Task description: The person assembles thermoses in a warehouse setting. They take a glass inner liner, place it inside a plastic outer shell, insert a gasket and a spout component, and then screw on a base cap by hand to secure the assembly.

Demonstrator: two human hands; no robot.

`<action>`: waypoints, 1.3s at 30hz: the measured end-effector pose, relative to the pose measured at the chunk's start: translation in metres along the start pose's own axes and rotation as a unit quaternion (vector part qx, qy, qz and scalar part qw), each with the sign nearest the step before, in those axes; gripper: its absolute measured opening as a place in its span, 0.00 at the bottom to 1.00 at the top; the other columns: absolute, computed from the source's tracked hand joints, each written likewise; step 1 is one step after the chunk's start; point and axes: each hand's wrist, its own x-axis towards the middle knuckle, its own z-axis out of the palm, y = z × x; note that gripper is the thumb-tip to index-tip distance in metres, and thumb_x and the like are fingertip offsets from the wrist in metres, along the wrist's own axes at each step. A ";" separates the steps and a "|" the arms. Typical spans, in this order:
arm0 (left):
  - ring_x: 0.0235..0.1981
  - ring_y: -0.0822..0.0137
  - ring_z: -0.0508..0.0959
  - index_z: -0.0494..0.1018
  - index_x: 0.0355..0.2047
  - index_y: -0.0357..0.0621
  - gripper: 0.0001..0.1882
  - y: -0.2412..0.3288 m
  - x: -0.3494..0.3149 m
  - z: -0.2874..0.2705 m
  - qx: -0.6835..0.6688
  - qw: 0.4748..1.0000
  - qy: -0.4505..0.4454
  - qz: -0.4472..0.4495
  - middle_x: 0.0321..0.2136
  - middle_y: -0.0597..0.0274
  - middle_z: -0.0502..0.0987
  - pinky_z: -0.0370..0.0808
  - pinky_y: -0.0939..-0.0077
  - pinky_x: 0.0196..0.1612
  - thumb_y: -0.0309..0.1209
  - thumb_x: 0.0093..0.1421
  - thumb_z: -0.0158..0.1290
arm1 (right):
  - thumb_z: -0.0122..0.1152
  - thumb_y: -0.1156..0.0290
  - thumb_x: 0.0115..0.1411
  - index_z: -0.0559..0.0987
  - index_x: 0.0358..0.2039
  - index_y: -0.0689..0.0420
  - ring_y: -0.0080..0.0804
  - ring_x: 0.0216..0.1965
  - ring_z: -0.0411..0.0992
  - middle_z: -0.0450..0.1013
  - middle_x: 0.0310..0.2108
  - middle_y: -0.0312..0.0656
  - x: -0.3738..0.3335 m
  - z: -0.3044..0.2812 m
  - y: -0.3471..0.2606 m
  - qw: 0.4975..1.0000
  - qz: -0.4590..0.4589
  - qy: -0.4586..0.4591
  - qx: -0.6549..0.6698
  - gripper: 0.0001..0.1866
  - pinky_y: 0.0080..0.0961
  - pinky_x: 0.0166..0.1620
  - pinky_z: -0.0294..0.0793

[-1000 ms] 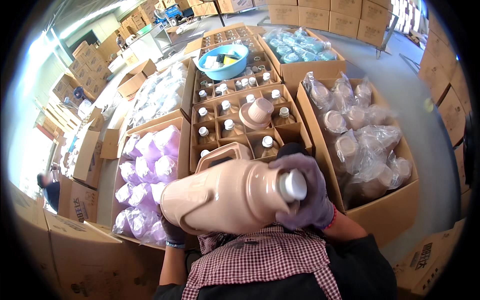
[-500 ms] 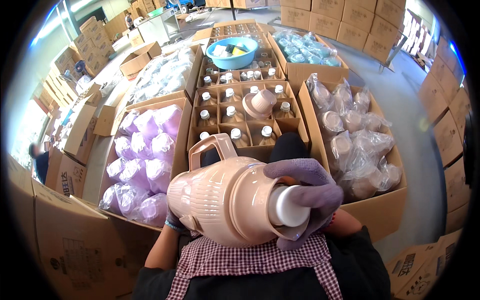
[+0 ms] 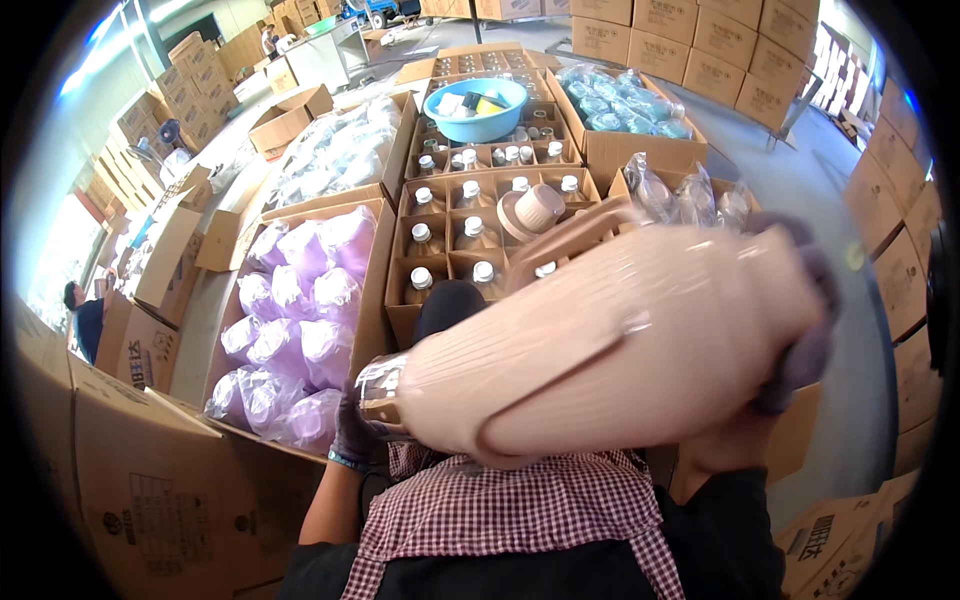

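Note:
Across my lap lies a large pink-beige thermos jug [image 3: 600, 345], tilted with its neck end to the right and its handle [image 3: 570, 240] on the far side. It is smeared by motion. My gloved right hand [image 3: 808, 340] is closed round the neck end, fingers partly behind it. From the jug's left end a shiny, glass-like liner [image 3: 380, 388] sticks out. My gloved left hand [image 3: 354, 432] is closed against this liner from below, its fingers partly hidden. A pink-beige cup-shaped lid [image 3: 532, 212] rests on the divided carton ahead.
A divided carton [image 3: 392, 300] holds several white-capped bottles [image 3: 474, 235]. Purple bagged parts [image 3: 290, 290] fill a carton at left; bagged beige parts [image 3: 690, 200] stand at right. Farther off are a blue basin [image 3: 478, 128] and stacked cartons [image 3: 720, 45].
The jug has turned: its white-stoppered mouth faced me and now points right, and the liner shows at its left end. My right hand has moved right with the neck.

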 end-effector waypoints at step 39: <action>0.66 0.50 0.67 0.63 0.67 0.37 0.48 0.066 0.062 0.267 0.620 0.696 -0.110 0.345 0.64 0.46 0.65 0.64 0.58 0.69 0.37 0.48 0.73 | 0.57 0.27 0.57 0.77 0.42 0.61 0.25 0.40 0.71 0.72 0.49 0.43 0.026 0.115 0.101 0.957 0.238 -0.167 0.018 0.42 0.23 0.41 0.72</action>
